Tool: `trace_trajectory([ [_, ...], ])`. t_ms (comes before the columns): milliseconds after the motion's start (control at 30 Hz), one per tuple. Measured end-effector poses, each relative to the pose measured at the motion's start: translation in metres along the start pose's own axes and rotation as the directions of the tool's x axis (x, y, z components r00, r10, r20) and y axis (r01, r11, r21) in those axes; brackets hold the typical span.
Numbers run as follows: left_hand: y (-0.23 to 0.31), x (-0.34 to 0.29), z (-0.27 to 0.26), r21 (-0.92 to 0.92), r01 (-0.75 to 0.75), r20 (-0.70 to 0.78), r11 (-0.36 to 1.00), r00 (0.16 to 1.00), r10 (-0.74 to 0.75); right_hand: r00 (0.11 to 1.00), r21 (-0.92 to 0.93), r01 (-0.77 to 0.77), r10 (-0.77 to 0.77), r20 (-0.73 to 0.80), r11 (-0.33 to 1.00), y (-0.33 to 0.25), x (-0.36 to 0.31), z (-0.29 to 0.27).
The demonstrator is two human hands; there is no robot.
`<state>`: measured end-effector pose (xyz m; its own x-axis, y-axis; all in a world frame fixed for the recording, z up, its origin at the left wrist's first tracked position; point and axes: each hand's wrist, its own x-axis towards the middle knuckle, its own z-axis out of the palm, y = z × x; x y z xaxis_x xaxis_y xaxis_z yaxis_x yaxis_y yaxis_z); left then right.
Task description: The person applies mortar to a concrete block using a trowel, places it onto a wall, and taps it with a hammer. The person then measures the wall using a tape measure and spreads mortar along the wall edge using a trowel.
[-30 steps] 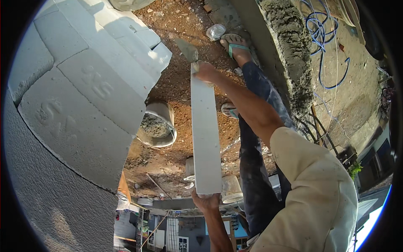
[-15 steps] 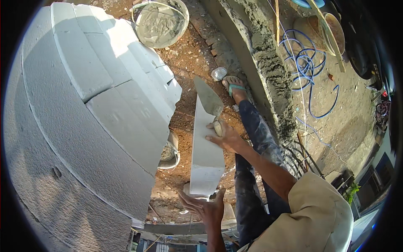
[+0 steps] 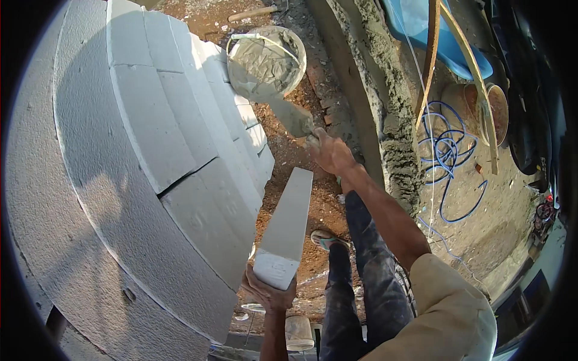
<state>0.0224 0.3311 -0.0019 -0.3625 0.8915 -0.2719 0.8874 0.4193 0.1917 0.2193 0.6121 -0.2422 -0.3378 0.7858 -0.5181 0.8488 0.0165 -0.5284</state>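
Note:
My left hand (image 3: 265,295) grips the near end of a long white lightweight block (image 3: 288,216) from beneath, fingers wrapped round its lower edge. The block tilts away from me, its far end apart from my right hand. My right hand (image 3: 334,155) is closed on the handle of a mortar-smeared trowel (image 3: 293,117). The trowel's blade points toward the near side of a bucket (image 3: 239,87) holding grey wet mortar (image 3: 265,60); whether it touches the bucket I cannot tell.
Large white blocks (image 3: 159,105) are stacked along the left. A low wall with rough mortar (image 3: 400,132) runs along the right. Beyond it lie a coiled blue hose (image 3: 447,157), wooden strips (image 3: 483,99), a rusty bucket (image 3: 497,114) and a blue tub (image 3: 466,57). A wooden-handled tool (image 3: 251,13) lies far ahead.
My left hand has taken hold of the block's near end, which has tilted. My right hand has left the block and carried the trowel forward toward the mortar bucket. My view and feet have shifted.

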Motion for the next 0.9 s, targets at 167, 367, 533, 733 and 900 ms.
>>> trace_trajectory([
  [167,0.007,-0.003,0.013,0.043,-0.055,-0.021,0.998,0.998,0.056,0.988,-0.416,0.119,-0.147,-0.036,0.901,-0.004,0.132,-0.065],
  [367,0.011,-0.002,0.010,0.041,-0.056,-0.002,0.998,0.998,0.056,0.943,-0.507,0.203,-0.306,-0.129,0.838,-0.058,0.221,-0.091],
  [533,0.009,0.001,0.010,0.098,-0.107,0.004,0.989,0.994,0.107,0.990,-0.473,0.106,-0.140,-0.036,0.875,-0.081,0.249,-0.069],
  [733,0.008,0.004,0.010,0.039,-0.084,-0.020,0.996,0.996,0.085,0.970,-0.577,0.242,-0.214,0.116,0.780,-0.087,0.246,-0.075],
  [900,0.005,0.000,0.011,0.097,-0.088,-0.032,0.991,0.995,0.091,0.934,-0.623,0.352,-0.310,0.180,0.699,-0.100,0.229,-0.078],
])
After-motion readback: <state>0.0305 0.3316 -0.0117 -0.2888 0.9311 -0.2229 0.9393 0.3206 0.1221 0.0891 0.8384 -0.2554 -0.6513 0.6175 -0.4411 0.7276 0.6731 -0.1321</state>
